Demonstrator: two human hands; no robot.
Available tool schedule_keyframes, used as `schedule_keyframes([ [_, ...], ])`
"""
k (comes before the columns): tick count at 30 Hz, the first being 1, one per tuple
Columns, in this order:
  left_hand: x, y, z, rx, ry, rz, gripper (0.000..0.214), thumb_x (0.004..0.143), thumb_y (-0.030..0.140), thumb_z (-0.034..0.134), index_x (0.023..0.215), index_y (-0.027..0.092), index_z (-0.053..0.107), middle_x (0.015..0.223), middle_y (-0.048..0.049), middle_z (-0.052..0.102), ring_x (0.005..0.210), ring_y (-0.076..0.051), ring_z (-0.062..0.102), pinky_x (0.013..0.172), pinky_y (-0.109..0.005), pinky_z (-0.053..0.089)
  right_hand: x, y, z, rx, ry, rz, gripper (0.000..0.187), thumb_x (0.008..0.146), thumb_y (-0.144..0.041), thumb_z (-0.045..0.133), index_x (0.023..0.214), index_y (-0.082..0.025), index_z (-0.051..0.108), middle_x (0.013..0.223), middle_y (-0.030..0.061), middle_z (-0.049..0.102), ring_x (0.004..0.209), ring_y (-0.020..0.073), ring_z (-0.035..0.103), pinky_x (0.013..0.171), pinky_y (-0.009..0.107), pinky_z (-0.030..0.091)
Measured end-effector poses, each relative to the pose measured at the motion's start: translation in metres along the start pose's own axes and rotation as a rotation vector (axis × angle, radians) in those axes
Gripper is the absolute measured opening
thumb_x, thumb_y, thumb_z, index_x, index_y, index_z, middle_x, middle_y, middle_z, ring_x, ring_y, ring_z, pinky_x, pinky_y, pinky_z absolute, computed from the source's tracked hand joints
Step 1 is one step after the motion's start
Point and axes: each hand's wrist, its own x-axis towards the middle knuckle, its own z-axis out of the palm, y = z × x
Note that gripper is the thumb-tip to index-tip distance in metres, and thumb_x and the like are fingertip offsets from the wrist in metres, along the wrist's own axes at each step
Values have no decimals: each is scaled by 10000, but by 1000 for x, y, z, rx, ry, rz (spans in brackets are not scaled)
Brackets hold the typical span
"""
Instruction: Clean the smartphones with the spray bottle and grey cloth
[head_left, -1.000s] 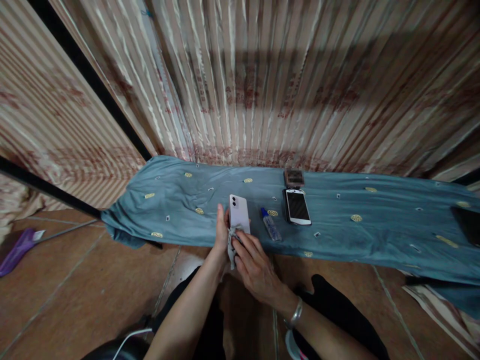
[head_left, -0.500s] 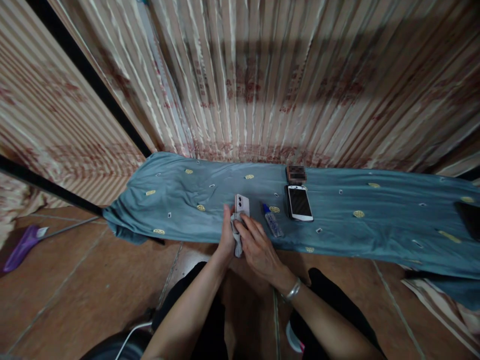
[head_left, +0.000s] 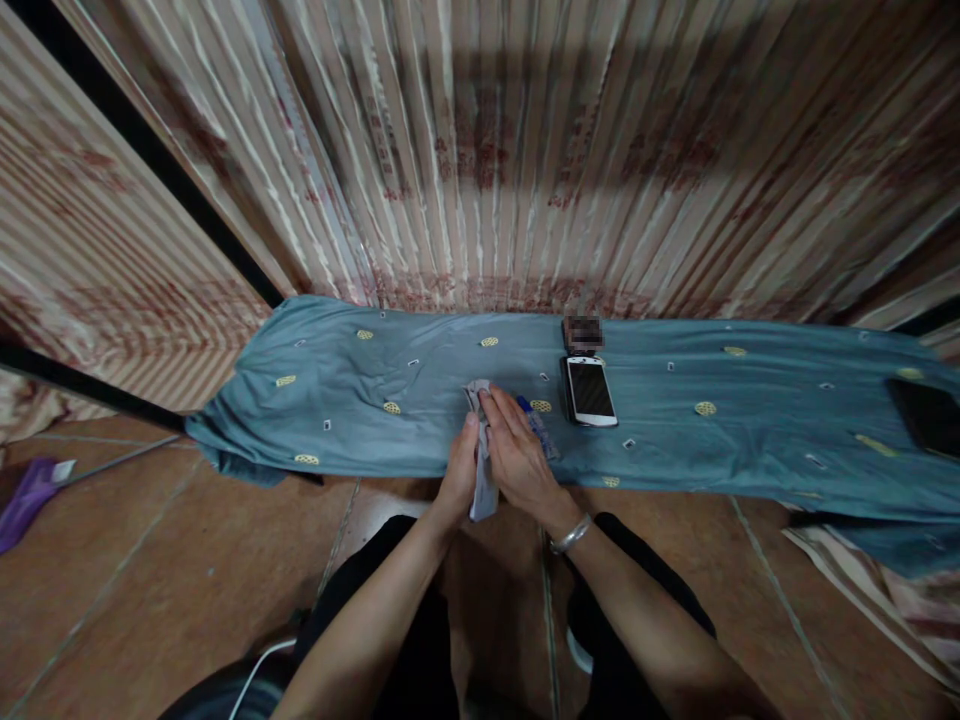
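Over the near edge of the cloth-covered bench, my left hand is closed around the side of a pale lilac smartphone, whose lower end shows below my fingers. A grey cloth lies over the phone's upper end and hides its camera lenses. My right hand presses that cloth flat against the phone's back, fingers together and pointing away from me. Just right of my right hand lies a small clear bottle with a blue cap, partly hidden by the hand.
A white smartphone with a dark screen lies on the blue-green cloth, below a small brown blurred item. At the right edge rests a dark flat device. Striped curtains hang behind. A purple broom lies on the floor.
My right hand has pushed the grey cloth up the phone, covering the camera lenses and baring the lower end. The whole view has shifted slightly, and my right hand now overlaps the bottle.
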Motion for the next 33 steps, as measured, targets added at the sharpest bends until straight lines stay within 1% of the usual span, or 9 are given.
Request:
schedule_keyframes([
  [4, -3, 3, -2, 144, -53, 79, 477, 773, 519, 699, 1073, 149, 735, 1248, -125, 693, 1312, -281, 535, 1169, -418, 325, 2, 3, 2, 38, -8, 68, 522, 997, -181, 282, 1512, -127, 354, 1474, 164, 497, 1424, 243, 399, 1177, 503, 370],
  [8, -5, 8, -1, 120, -47, 74, 465, 750, 529, 722, 1022, 152, 752, 1162, -109, 727, 1211, -284, 598, 1108, -406, 385, 3, 8, 4, 79, -6, 150, 505, 998, -247, 310, 1482, -130, 397, 1441, 180, 523, 1388, 275, 440, 1162, 553, 367],
  [12, -4, 12, 0, 62, -26, 27, 492, 690, 510, 779, 1041, 167, 744, 996, -73, 759, 957, -232, 676, 902, -338, 484, 3, 15, 6, 130, -9, 237, 494, 996, -276, 318, 1459, -135, 420, 1432, 182, 533, 1359, 277, 475, 1147, 553, 378],
  [15, -4, 14, 1, 37, -7, -2, 505, 647, 502, 808, 1006, 155, 740, 853, -38, 746, 743, -169, 649, 720, -280, 479, 3, 17, 7, 166, 2, 301, 476, 995, -285, 324, 1414, -110, 469, 1402, 195, 562, 1328, 274, 515, 1133, 524, 403],
  [17, -4, 15, 0, 47, 15, -12, 495, 635, 507, 810, 965, 145, 738, 781, -19, 724, 663, -139, 610, 649, -255, 453, 3, 16, 7, 186, 21, 327, 458, 996, -292, 333, 1381, -113, 504, 1369, 189, 592, 1298, 267, 546, 1112, 496, 431],
  [21, -4, 17, -4, 104, 55, -30, 457, 679, 534, 762, 909, 141, 729, 779, -17, 717, 648, -129, 594, 626, -243, 442, 4, 15, 9, 188, 46, 329, 411, 990, -286, 368, 1345, -174, 543, 1319, 147, 639, 1250, 254, 589, 1070, 468, 475],
  [24, -3, 16, -7, 132, 68, -47, 446, 721, 525, 721, 939, 135, 723, 805, -30, 727, 666, -140, 608, 651, -254, 455, 4, 15, 11, 165, 52, 331, 395, 979, -270, 379, 1313, -174, 567, 1290, 149, 656, 1228, 261, 605, 1053, 469, 487],
  [28, -3, 16, -8, 151, 69, -60, 471, 732, 537, 696, 962, 127, 719, 823, -47, 740, 671, -155, 627, 653, -262, 464, 4, 14, 11, 191, 42, 335, 375, 967, -250, 379, 1268, -160, 585, 1274, 156, 662, 1204, 257, 618, 1043, 448, 491],
  [33, 2, 22, -14, 142, 118, -26, 418, 741, 513, 702, 916, 133, 722, 812, -38, 741, 744, -171, 662, 676, -254, 474, 2, 4, 9, 265, -4, 384, 310, 950, -247, 411, 1176, -196, 618, 1122, 114, 718, 1069, 245, 676, 938, 388, 542],
])
